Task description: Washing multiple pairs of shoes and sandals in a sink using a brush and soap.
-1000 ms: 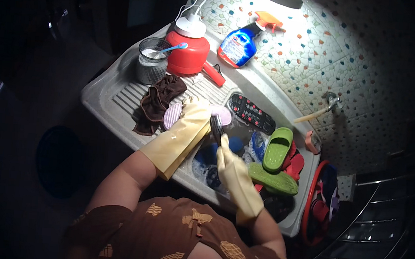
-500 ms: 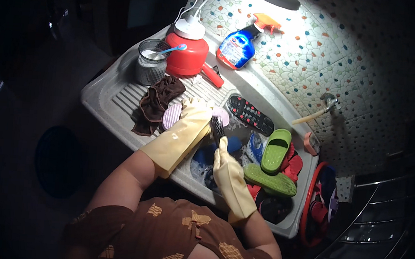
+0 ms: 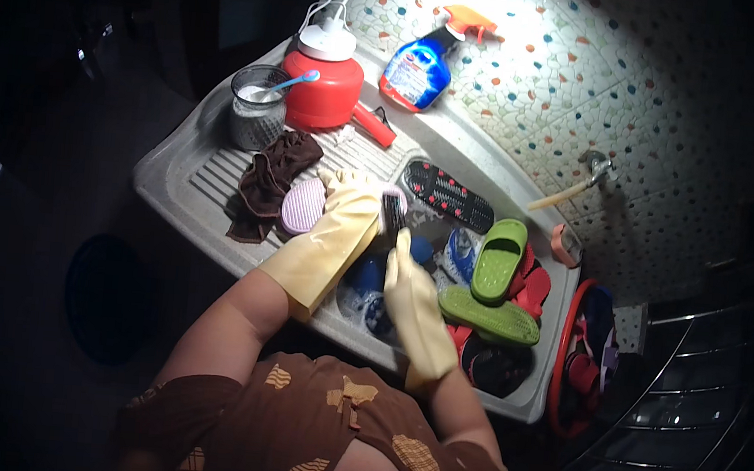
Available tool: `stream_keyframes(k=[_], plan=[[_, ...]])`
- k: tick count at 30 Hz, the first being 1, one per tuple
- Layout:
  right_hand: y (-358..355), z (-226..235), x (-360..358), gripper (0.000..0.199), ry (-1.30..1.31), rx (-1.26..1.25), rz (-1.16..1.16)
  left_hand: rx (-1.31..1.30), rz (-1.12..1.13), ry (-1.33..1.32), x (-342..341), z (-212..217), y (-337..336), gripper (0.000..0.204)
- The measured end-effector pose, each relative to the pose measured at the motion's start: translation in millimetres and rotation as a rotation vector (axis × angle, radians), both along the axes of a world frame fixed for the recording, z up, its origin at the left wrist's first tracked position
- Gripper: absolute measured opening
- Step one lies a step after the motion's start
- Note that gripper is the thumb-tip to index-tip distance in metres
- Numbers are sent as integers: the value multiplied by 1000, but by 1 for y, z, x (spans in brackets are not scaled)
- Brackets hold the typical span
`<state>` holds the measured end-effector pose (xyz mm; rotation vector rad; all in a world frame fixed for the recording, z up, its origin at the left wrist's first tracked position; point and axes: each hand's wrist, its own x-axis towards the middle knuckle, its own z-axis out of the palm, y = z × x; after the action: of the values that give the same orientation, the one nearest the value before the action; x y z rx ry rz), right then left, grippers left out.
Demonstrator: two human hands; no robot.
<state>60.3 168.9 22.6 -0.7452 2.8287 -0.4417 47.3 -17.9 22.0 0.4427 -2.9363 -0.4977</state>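
Note:
My left hand (image 3: 350, 202), in a pale yellow rubber glove, closes over the middle of a lilac slipper (image 3: 303, 207) with a ridged sole. The slipper's other end shows beyond the glove. My right hand (image 3: 408, 269), gloved alike, is closed round the handle of a dark scrubbing brush (image 3: 392, 212), whose head meets the slipper's right end. Wet blue slippers (image 3: 365, 274) lie below the hands in the suds. Just right of the brush rests a black slipper sole (image 3: 449, 194) with red dots. Glove fingertips are partly hidden.
The grey sink (image 3: 168, 185) also holds green slippers (image 3: 488, 315), red slippers (image 3: 532, 292), a brown cloth (image 3: 266, 182), a glass jar (image 3: 258, 120) of white powder and a red container (image 3: 324, 92). A blue spray bottle (image 3: 416, 75) stands behind; a tap (image 3: 603, 171) juts from the wall.
The brush has shifted up slightly along the slipper's right end, and my right hand with it. My left hand keeps its hold. The whole view has shifted a little.

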Motion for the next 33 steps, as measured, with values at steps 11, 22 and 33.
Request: stream_keyframes(k=[11,22,33], plan=[[-4,5,6,54,-250,39,-162,-1,20,-30,-8,4,5,78],[-17,-2,8,57,-23,9,-88,-5,21,-50,-10,4,2,79],[-43,12,-30,53,-8,-77,-81,41,24,-176,-9,7,2,87]])
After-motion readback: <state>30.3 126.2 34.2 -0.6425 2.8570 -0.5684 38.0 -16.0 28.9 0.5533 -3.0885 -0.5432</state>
